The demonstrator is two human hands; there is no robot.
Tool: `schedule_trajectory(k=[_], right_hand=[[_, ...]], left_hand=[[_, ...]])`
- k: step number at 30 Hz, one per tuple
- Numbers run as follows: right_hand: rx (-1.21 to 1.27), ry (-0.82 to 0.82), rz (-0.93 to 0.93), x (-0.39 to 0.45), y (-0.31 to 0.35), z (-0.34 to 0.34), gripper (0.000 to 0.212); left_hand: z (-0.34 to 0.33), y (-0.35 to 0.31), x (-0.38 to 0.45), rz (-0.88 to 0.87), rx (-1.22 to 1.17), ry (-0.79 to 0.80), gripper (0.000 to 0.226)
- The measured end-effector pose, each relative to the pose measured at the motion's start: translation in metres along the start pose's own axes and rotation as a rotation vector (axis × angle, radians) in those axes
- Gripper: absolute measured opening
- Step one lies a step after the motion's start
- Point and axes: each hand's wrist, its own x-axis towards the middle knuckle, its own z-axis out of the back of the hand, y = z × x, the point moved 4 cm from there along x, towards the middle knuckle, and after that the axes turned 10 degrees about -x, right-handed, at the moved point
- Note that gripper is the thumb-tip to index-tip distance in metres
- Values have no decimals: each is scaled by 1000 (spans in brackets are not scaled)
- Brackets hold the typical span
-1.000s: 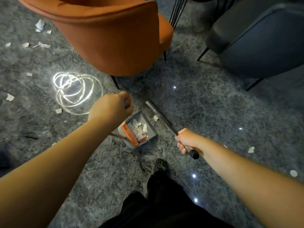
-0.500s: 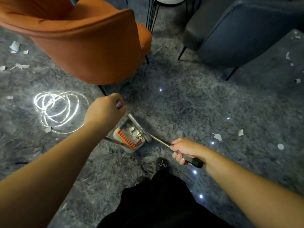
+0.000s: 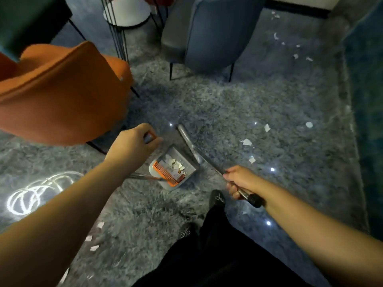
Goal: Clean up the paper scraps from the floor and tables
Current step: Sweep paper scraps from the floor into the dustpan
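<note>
A grey dustpan (image 3: 187, 162) with an orange comb edge sits on the grey floor just ahead of my feet, with several white paper scraps inside. My left hand (image 3: 132, 148) grips the top of the dustpan's upright handle. My right hand (image 3: 240, 180) grips a metal broom handle (image 3: 209, 164) near its black end cap; the broom head (image 3: 184, 132) lies on the floor right of the pan. Loose paper scraps (image 3: 246, 142) lie on the floor to the right, more at the far right (image 3: 295, 56) and near my left side (image 3: 95, 247).
An orange armchair (image 3: 62, 90) stands close on the left, a blue-grey chair (image 3: 209, 32) behind, and a round white side table (image 3: 126, 13) with thin black legs between them. A teal rug edge (image 3: 364, 121) runs along the right. My shoes (image 3: 217, 198) are just below the pan.
The view has swung right and tilted up, showing more scraps on the right. The broom head has shifted from across the pan to the floor right of it; both hands keep their grips.
</note>
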Motion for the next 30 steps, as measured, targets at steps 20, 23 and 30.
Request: schedule_trajectory(k=[20,23,30], right_hand=[[346,-228,-87,-1,-90,271,21],[316,-233,-107,11,-94,321,20],[263,-188,-180,60,-102,403,24]], left_hand=[[-202,-227,134,-321,200,229,17],[-234,-256,159,-300,231,256,13],[-273,-300,201,-211,288,258,13]])
